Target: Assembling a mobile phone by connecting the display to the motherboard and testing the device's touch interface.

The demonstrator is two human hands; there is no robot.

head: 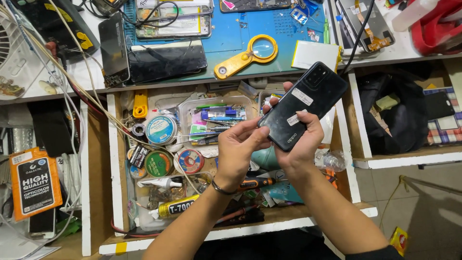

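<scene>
While it is held up over the open drawer point(113, 159), the black phone point(304, 105) lies on a slant, its back facing up. Its long side runs from low on the left to high on the right, and the end with the camera lenses points up toward the far right, at the edge of the work table point(72, 72). Two small white stickers sit on its back. The right hand point(299, 139) is under the phone, with its fingers curled round the lower half and the thumb pressed on the back near the bottom end. The left hand point(238, 147) comes in from the left, and its fingertips are bent close together and touch the lower left edge of the phone; a thin dark band goes round that wrist. Both forearms rise from the bottom of the view and meet at the phone. Right below the hands the drawer is full of stuff: rolls of tape point(161, 129), a clear plastic tub point(216, 120) of pens and tools, a glue tube point(175, 208) and a small screwdriver point(252, 183). Up on the table, just past the phone, there is a white flat battery point(315, 54), a yellow magnifying glass point(250, 55) on a blue mat point(231, 36), and more dark phones point(166, 60). A black cable point(358, 33) runs down near the top end of the phone.
</scene>
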